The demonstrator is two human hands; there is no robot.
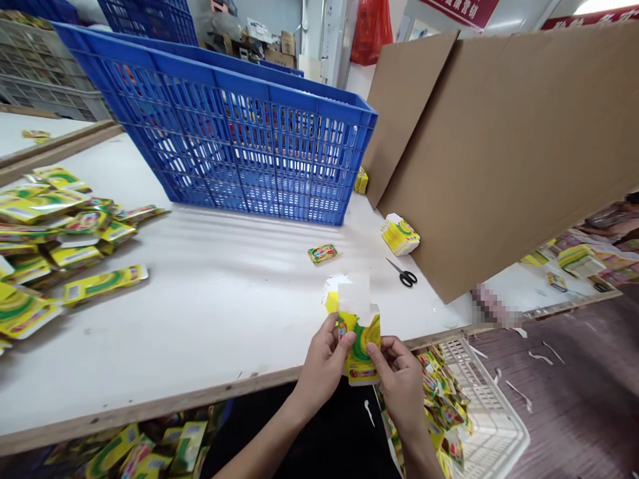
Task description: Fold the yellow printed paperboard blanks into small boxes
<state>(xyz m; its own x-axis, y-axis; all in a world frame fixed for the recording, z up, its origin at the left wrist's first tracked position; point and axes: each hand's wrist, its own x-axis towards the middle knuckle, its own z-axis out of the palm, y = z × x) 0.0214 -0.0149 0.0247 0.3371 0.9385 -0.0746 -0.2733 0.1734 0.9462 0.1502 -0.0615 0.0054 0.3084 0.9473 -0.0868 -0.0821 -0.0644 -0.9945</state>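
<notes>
Both hands grip a yellow and green printed carton [363, 349] over the front edge of the table. My left hand [327, 359] pinches its left side, thumb on the printed face. On the other side my right hand [399, 369] holds it with the thumb in front and the fingers curled behind. White flaps stick up from the carton's top. Just behind, white card pieces [335, 287] show on the table, partly hidden. Farther back lies a small flat printed packet [323, 253]. To the right are black-handled scissors [403, 273] and a bundle of flat cartons [400, 234].
A blue plastic crate [259, 140] stands at the back. Cardboard sheets [514, 146] rise at the right. Many cartons [64, 226] are heaped on the left. Below the table, a white basket [499, 426] holds more cartons. Paper strips [519, 396] litter the floor.
</notes>
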